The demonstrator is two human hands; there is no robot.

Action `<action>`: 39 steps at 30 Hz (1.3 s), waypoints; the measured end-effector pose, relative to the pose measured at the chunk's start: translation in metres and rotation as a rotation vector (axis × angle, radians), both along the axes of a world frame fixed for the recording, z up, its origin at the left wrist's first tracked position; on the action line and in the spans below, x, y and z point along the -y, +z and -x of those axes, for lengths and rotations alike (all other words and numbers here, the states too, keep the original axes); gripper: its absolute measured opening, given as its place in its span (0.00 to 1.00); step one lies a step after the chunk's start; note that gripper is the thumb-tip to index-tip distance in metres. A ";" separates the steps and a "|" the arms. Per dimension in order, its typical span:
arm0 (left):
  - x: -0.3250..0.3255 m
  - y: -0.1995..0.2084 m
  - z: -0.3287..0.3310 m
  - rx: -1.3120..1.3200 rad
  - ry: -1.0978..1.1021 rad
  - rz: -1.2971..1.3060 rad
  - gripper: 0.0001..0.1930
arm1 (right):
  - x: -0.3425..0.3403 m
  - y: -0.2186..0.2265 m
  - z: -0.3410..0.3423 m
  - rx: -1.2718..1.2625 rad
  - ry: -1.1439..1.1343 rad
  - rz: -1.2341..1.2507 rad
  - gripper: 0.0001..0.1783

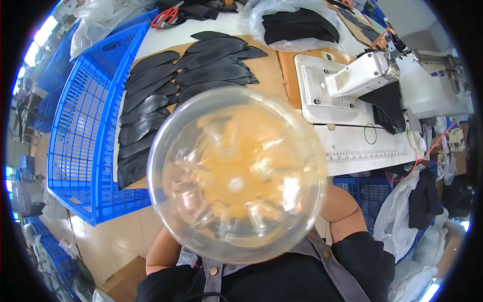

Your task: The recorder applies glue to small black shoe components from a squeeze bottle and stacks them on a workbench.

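Note:
A large clear plastic bottle [236, 241] fills the middle of the view, its round, lobed base facing me and blurred. Amber tones show through it; whether that is drink or the board behind, I cannot say. My left forearm [163, 247] and my right forearm [347, 214] rise bent on either side and pass behind it. Both hands are hidden there, so their grip on the bottle does not show. Beyond lie overlapping rows of black leaf-shaped pieces [209, 58] on a brown board [269, 73].
A blue plastic crate [103, 146] leans along the table's left side. To the right stands a white sewing machine [359, 75] with black fabric [387, 108] beside it. Red-handled scissors [166, 16] and a plastic bag of black pieces [299, 27] lie at the back.

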State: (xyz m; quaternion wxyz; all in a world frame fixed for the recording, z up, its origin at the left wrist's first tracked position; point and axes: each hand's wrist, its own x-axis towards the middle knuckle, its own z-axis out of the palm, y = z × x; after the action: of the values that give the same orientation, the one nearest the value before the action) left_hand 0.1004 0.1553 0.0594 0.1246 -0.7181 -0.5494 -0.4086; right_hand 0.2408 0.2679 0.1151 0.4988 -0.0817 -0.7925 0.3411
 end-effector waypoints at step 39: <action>-0.097 0.069 -0.066 -0.200 -0.216 0.600 0.31 | -0.064 -0.037 -0.121 -0.761 -0.280 0.984 0.26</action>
State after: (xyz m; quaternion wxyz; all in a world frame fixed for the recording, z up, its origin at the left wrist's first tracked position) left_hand 0.1661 0.2527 0.1287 -0.0833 -0.8133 -0.5512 -0.1669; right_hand 0.3623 0.3323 0.0784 0.6894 -0.2773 -0.2924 0.6019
